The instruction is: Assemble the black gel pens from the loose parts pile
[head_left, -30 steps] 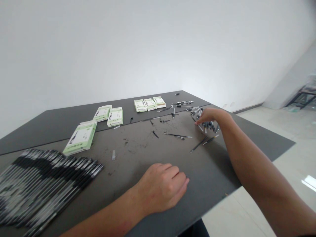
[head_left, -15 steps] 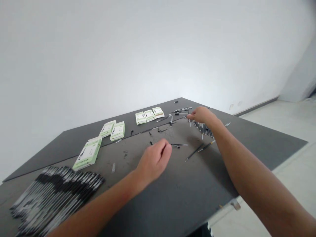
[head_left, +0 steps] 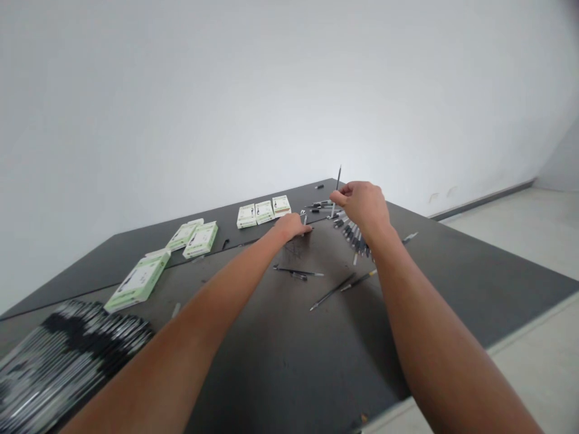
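My right hand (head_left: 362,205) pinches a pen refill (head_left: 338,178) between thumb and fingertips. It is held nearly upright, with its dark tip pointing up. Lower and to the left, my left hand (head_left: 292,226) reaches down to the table, its fingers closed at a small clear pen part (head_left: 304,220). The fingertips are partly hidden, so the grip is hard to make out. Beneath my right hand, a fanned row of pens (head_left: 355,238) lies on the dark table. Between my arms are a loose pen (head_left: 332,292) and a thin dark refill (head_left: 298,272).
Green-and-white boxes lie along the left and back, among them a large box (head_left: 140,280) and a smaller box (head_left: 246,216). A dense row of pens (head_left: 67,355) fills the near left. More pens (head_left: 320,205) lie at the back, by a white wall (head_left: 226,90).
My left hand has moved forward from above the middle of the table to the small pen part. My right hand has risen slightly, with the refill now standing above its fingers. The view has shifted right.
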The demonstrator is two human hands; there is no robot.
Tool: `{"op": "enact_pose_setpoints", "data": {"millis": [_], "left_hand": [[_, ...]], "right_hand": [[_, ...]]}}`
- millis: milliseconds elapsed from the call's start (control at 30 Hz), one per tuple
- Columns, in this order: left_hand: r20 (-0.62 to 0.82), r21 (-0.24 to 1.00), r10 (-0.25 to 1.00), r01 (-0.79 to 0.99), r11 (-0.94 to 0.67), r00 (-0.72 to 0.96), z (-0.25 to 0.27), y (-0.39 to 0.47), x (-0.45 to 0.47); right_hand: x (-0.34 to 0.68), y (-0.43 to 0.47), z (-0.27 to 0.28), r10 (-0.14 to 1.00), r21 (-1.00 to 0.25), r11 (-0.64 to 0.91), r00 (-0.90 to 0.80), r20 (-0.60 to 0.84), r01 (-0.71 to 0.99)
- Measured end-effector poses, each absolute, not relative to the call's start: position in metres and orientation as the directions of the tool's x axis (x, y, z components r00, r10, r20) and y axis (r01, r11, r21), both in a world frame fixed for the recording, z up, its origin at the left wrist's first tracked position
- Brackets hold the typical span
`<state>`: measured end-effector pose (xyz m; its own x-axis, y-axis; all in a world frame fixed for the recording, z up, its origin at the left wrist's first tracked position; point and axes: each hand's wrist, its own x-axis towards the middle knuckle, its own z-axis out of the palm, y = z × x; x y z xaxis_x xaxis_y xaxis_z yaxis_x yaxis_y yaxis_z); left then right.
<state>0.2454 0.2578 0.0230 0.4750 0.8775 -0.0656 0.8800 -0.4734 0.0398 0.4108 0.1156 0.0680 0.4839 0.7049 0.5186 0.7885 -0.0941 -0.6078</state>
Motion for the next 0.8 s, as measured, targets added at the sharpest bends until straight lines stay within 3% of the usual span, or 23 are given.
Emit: {"op": "enact_pose_setpoints", "data": {"millis": [433,633,800], "left_hand": [[-0.158,0.017,0.868,0.88,-0.474,0.47,0.036,0.268,0.265],[-0.117,0.125,0.842,0.849,-0.513,0.526,0.043,0.26,0.257],[0.024,0.297,0.821,0.78,-0.551,0.571,0.054,0.254,0.236]], "right_hand": [[0.404,0.112,0.074,0.724,-0.656,-0.052,0.481,0.494,0.753],[0.405,0.113,0.072,0.721,-0.656,-0.06,0.487,0.493,0.753],[0.408,0.116,0.068,0.728,-0.66,-0.06,0.485,0.484,0.748]]}}
